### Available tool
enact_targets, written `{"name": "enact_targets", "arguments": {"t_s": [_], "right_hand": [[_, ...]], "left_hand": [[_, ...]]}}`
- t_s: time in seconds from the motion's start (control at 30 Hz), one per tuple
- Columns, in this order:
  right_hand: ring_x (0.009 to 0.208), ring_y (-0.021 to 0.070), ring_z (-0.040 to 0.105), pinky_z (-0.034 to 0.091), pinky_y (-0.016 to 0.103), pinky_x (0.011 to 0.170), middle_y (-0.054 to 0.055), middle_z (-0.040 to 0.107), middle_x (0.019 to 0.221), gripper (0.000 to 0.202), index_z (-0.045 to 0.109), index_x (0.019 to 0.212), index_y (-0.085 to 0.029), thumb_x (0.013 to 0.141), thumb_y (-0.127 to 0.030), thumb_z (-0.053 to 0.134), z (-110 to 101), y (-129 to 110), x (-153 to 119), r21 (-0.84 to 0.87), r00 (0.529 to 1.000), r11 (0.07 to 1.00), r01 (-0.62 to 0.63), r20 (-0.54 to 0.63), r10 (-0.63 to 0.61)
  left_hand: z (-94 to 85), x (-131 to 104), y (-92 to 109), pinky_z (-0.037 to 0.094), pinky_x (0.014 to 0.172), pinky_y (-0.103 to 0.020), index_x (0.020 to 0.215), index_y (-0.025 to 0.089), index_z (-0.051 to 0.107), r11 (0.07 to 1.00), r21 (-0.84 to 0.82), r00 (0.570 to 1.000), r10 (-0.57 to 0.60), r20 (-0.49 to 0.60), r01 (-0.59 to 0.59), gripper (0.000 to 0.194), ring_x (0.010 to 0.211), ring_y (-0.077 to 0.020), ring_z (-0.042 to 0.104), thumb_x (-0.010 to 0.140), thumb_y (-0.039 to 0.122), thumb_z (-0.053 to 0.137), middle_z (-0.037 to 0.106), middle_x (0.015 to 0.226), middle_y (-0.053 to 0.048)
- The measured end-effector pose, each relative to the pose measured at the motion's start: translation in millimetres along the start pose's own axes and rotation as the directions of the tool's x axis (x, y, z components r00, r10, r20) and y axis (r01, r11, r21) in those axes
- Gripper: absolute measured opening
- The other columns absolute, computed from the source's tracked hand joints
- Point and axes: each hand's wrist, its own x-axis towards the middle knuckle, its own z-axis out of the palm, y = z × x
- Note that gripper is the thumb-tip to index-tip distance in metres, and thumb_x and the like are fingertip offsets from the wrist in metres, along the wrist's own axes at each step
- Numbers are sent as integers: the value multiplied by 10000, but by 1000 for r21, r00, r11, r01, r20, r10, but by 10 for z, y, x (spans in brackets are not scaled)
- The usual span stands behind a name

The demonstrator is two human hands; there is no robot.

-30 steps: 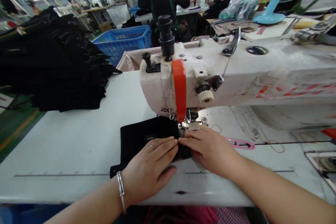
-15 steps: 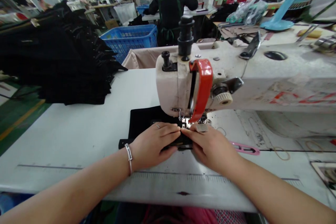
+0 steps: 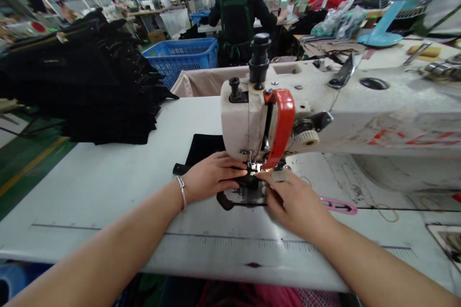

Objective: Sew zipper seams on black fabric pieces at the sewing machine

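Observation:
A black fabric piece (image 3: 203, 146) lies on the sewing machine's bed, its right part under the head of the white sewing machine (image 3: 236, 120). Flat on that fabric rests my left hand (image 3: 214, 175), fingers stretched toward the presser foot (image 3: 255, 168). My right hand (image 3: 293, 196) is just right of the foot, index finger stretched out to the fabric's edge and thumb lower and apart. A narrow black tab (image 3: 181, 169) sticks out left of my left hand. The needle point is too small to make out.
A tall stack of black garments (image 3: 101, 81) stands on the table's left. Beside my right hand lies a pink loop-shaped tool (image 3: 338, 205). Behind the table are a blue basket (image 3: 183, 55) and a person in dark clothes (image 3: 236, 9). A ruler scale (image 3: 230, 240) runs along the front.
The black fabric has moved away from me and turned somewhat, with my left hand moving along. More of the metal plate before the foot shows. My right hand has barely moved.

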Motion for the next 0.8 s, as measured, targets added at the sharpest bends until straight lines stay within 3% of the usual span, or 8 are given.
{"name": "enact_targets", "arguments": {"t_s": [0.13,0.3,0.4,0.53,0.63,0.8], "right_hand": [[868,242,553,475,372,751,107,584,935,148,577,980,-140,917,-221,471,-52,25,18,-103,988,985,-140,-80,132],[817,238,535,414,356,694,73,599,805,227,604,791,-166,940,-294,490,-140,94,79,-291,992,949,-120,-2,124],[760,220,511,403,351,683,57,579,695,324,593,666,-174,947,-296,489,-161,100,75,-263,997,962,-74,6,78],[874,229,529,455,359,781,79,641,892,148,660,876,-153,912,-261,566,-85,49,48,-60,996,994,88,-27,-89],[940,230,552,482,360,812,66,668,1001,163,663,1046,-177,911,-203,575,-6,24,50,8,991,991,135,-25,-134],[902,240,573,509,373,768,68,679,977,112,683,965,-180,897,-200,596,37,17,65,12,992,993,116,-44,-116]], "left_hand": [[-38,-51,8,465,1017,-362,1177,180,628,1000,25,999,4,-54,-3,246,1097,-170,593,945,227,560,671,1175,-50],[35,-64,110,510,953,-357,1096,169,626,999,45,992,-10,-125,16,201,1051,-179,615,916,257,614,690,1115,-49],[84,-28,179,523,919,-340,1026,160,640,996,84,988,6,-157,8,133,984,-175,634,918,231,608,704,1058,-39],[93,14,304,519,915,-335,1000,136,651,993,118,986,34,-166,-15,122,961,-178,632,926,206,583,702,1042,-46],[89,37,388,512,911,-340,1004,133,648,990,144,985,32,-170,-8,138,955,-174,631,948,192,537,700,1043,-48],[131,81,447,523,840,-330,917,128,631,982,185,975,12,-222,30,142,888,-174,628,948,144,494,694,971,-65]]}}
